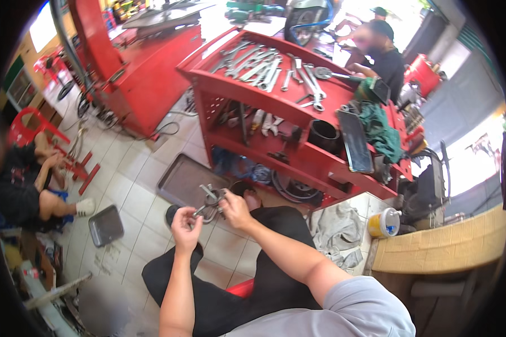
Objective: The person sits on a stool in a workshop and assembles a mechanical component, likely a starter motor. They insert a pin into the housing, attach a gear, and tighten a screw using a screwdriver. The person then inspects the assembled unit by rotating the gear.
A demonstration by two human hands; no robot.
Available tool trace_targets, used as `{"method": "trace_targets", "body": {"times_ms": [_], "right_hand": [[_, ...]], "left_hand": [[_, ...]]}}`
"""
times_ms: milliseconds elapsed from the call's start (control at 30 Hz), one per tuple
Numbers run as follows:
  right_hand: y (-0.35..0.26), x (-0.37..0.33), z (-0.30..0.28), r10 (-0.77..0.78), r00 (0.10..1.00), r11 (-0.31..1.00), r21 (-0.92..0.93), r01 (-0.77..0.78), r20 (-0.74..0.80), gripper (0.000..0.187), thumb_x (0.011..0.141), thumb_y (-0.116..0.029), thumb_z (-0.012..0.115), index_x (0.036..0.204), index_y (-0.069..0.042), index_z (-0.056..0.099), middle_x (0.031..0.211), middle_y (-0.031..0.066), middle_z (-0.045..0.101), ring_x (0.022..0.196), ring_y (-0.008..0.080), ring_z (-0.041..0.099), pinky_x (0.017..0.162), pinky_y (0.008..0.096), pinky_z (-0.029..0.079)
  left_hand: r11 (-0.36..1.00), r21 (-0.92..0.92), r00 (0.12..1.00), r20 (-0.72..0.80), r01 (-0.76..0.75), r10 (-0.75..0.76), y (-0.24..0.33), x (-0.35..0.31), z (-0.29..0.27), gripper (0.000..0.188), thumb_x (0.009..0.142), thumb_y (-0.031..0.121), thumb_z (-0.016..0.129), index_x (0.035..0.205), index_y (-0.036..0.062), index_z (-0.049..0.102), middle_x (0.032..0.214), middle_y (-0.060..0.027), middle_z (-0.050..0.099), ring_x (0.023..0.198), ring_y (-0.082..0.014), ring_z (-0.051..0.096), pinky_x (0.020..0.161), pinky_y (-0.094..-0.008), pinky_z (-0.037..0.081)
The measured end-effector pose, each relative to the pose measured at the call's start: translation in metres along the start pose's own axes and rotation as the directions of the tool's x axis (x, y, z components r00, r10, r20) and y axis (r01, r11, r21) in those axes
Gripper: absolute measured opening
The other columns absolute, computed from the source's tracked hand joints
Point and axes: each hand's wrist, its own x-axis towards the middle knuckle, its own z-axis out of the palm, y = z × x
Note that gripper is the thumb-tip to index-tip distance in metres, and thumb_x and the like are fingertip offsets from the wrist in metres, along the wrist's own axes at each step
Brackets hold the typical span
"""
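Observation:
I sit with both hands out above the tiled floor, over my knees. My right hand (236, 211) is closed on a metal part (211, 199), dark and roundish, with silver rod-like ends sticking out; its exact kind I cannot make out. Close by on the left, my left hand (185, 227) has its fingers curled, the fingertips at one silver end of that part. Whether they pinch that end or some small piece is too small to tell. Beneath and beyond the hands a shallow dark metal tray (177, 194) lies on the floor.
A red tool cart (219, 84) stands ahead, with many wrenches (253, 64) on top, a black cup (324, 135) and a green cloth (379, 132). A smaller tray (106, 226), grey rags (337, 227) and a yellow-white bucket (384, 223) lie around. Other people sit left and beyond the cart.

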Motion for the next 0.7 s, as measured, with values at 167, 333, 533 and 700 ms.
{"method": "trace_targets", "body": {"times_ms": [167, 333, 533, 700], "right_hand": [[0.010, -0.012, -0.040, -0.029, 1.000, 0.990, -0.136, 0.027, -0.009, 0.040, 0.092, -0.042, 0.044, 0.088, -0.003, 0.049, 0.074, 0.0224, 0.057, 0.076, 0.0449, 0.055, 0.064, 0.0473, 0.041], [0.008, -0.007, -0.022, -0.070, 0.997, 0.990, -0.123, 0.067, -0.016, 0.040, 0.092, -0.042, 0.044, 0.089, -0.003, 0.050, 0.075, 0.0219, 0.057, 0.076, 0.0442, 0.056, 0.064, 0.0475, 0.041], [0.003, -0.008, -0.023, -0.042, 0.999, 0.994, -0.101, 0.039, -0.025, 0.041, 0.093, -0.042, 0.044, 0.088, -0.002, 0.050, 0.075, 0.0212, 0.058, 0.075, 0.0434, 0.056, 0.064, 0.0475, 0.041], [0.004, -0.008, -0.023, -0.041, 0.999, 0.991, -0.128, 0.039, -0.011, 0.040, 0.092, -0.042, 0.044, 0.089, -0.003, 0.050, 0.077, 0.0206, 0.059, 0.077, 0.0423, 0.057, 0.065, 0.0467, 0.042]], "left_hand": [[0.994, 0.019, 0.991, -0.085, 0.104, -0.102, -0.022, -0.005, 0.040, 0.011, 0.090, 0.010, 0.058, 0.090, -0.0005, 0.059, 0.076, -0.0012, 0.059, 0.065, -0.0061, 0.054, 0.058, -0.0197, 0.041], [0.985, -0.014, 0.985, -0.025, 0.169, -0.170, -0.019, -0.001, 0.017, 0.020, 0.094, 0.017, 0.053, 0.098, -0.0017, 0.056, 0.078, -0.0018, 0.057, 0.068, -0.0078, 0.055, 0.061, -0.0203, 0.043], [0.998, 0.057, 0.999, -0.054, 0.012, -0.009, -0.004, -0.003, 0.024, 0.017, 0.086, 0.002, 0.060, 0.101, 0.0002, 0.053, 0.085, -0.0027, 0.056, 0.072, -0.0081, 0.054, 0.067, -0.0200, 0.044], [0.983, 0.121, 0.989, -0.071, 0.138, -0.130, -0.010, -0.001, 0.022, 0.021, 0.094, 0.019, 0.052, 0.084, 0.0011, 0.055, 0.070, -0.0035, 0.059, 0.061, -0.0069, 0.052, 0.055, -0.0212, 0.040]]}}
